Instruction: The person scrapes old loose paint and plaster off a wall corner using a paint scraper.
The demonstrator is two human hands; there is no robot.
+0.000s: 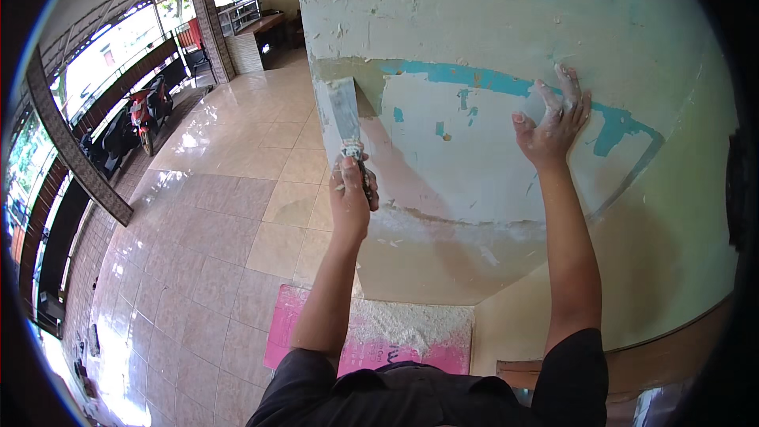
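Observation:
My left hand point(354, 181) grips the dark handle of a putty knife point(345, 110). Its wide metal blade points up and lies at the left edge of a painted wall point(474, 154), over an olive-brown patch. White residue coats the base of the blade. My right hand point(551, 124), dusty white, rests on the wall with its fingers spread and holds nothing. Around it runs a band of exposed turquoise paint point(498, 80), with pale scraped areas below. Small turquoise spots show between the hands.
Below the wall a pink sheet point(370, 356) bearing writing lies covered in pale scrapings point(409, 323). Glossy floor tiles point(237, 249) stretch left to patterned pillars point(210, 24) and a parked red motorcycle point(142, 112). A brown wooden edge point(519, 372) is at lower right.

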